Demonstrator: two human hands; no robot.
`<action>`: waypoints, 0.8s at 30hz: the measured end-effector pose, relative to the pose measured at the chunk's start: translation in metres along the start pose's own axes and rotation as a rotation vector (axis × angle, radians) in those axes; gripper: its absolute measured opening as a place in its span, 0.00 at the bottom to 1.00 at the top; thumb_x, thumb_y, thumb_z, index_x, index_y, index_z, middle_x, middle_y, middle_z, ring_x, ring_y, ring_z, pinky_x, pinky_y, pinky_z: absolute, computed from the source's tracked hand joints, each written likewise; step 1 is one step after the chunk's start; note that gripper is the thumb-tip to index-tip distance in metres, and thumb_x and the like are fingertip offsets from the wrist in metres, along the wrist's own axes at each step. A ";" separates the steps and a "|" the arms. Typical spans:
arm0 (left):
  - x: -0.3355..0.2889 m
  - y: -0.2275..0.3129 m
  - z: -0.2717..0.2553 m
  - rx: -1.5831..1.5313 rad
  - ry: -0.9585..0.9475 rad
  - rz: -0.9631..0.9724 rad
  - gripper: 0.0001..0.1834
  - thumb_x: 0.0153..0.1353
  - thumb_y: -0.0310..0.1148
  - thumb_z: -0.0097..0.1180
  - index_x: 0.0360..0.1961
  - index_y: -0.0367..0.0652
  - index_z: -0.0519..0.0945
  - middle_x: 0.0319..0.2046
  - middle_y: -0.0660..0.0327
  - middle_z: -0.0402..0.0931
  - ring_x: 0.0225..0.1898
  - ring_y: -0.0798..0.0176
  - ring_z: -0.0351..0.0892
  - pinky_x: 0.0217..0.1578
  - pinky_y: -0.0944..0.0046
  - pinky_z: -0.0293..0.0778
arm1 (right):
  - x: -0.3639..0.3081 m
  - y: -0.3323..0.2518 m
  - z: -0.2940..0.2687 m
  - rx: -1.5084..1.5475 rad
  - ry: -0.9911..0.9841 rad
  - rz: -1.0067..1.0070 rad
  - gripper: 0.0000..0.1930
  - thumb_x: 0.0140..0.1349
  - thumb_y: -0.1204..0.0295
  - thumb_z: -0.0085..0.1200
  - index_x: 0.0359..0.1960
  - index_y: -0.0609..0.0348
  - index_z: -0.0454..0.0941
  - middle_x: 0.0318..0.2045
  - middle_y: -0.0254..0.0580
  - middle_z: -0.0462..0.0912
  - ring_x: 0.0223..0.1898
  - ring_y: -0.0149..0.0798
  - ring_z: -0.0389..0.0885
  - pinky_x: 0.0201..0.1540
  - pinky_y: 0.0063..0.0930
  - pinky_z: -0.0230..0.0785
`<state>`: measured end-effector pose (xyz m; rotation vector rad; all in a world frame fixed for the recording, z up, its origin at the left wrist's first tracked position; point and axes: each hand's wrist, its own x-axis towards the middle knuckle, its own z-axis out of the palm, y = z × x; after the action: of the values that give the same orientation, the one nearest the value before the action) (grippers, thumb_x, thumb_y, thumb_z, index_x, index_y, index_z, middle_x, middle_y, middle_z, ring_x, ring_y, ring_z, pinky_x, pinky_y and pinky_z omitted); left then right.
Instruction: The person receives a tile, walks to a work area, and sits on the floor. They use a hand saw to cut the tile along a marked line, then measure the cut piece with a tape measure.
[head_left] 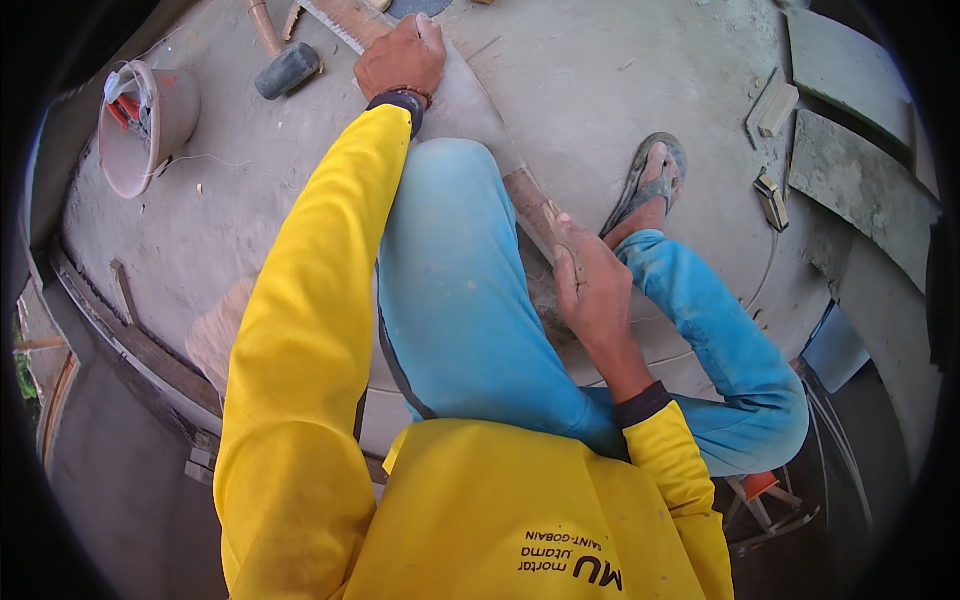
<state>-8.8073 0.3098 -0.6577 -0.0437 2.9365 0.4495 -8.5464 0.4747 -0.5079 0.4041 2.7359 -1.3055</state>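
A long, flat grey strip with brownish patches slants across the floor from the far left, passing beside my raised knee. At its far part my left hand rests with curled fingers; whatever they hold is hidden under the palm. My right hand closes around the strip's near end, fingers along its edge and thumb on the near side. To the left of my left hand lies a mallet with a dark head and a wooden handle.
A dusty bucket with orange and pale items stands at the far left. Grey slabs lie along the right side. Small blocks and a bundled piece sit beside them. My sandalled foot is right of the strip.
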 end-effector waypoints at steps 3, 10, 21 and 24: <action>0.003 0.006 0.000 -0.006 -0.016 0.000 0.26 0.73 0.56 0.37 0.47 0.57 0.86 0.39 0.47 0.87 0.44 0.38 0.86 0.48 0.42 0.78 | 0.025 0.004 0.014 -0.029 -0.127 0.170 0.18 0.67 0.75 0.57 0.58 0.61 0.80 0.47 0.58 0.86 0.47 0.61 0.85 0.49 0.47 0.78; 0.010 -0.004 0.008 0.007 0.039 0.020 0.26 0.73 0.55 0.37 0.48 0.56 0.86 0.39 0.47 0.87 0.44 0.39 0.86 0.48 0.42 0.78 | -0.003 0.005 0.004 -0.018 -0.023 0.040 0.16 0.68 0.76 0.56 0.57 0.64 0.79 0.39 0.61 0.85 0.40 0.62 0.86 0.42 0.43 0.78; 0.009 0.000 0.005 -0.013 0.026 0.022 0.27 0.73 0.56 0.36 0.47 0.56 0.86 0.40 0.47 0.87 0.45 0.37 0.85 0.48 0.41 0.78 | 0.021 0.006 0.014 -0.023 -0.004 0.004 0.15 0.68 0.76 0.57 0.56 0.63 0.79 0.42 0.63 0.85 0.43 0.63 0.85 0.44 0.42 0.79; 0.009 -0.003 0.005 0.032 0.015 0.010 0.27 0.73 0.56 0.36 0.47 0.55 0.86 0.40 0.47 0.87 0.45 0.37 0.85 0.48 0.41 0.78 | -0.001 -0.003 -0.004 -0.033 -0.076 0.087 0.15 0.68 0.75 0.57 0.56 0.62 0.79 0.42 0.62 0.85 0.44 0.64 0.85 0.44 0.43 0.79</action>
<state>-8.8150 0.3083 -0.6649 -0.0280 2.9597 0.4055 -8.5463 0.4758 -0.5025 0.4549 2.6420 -1.2275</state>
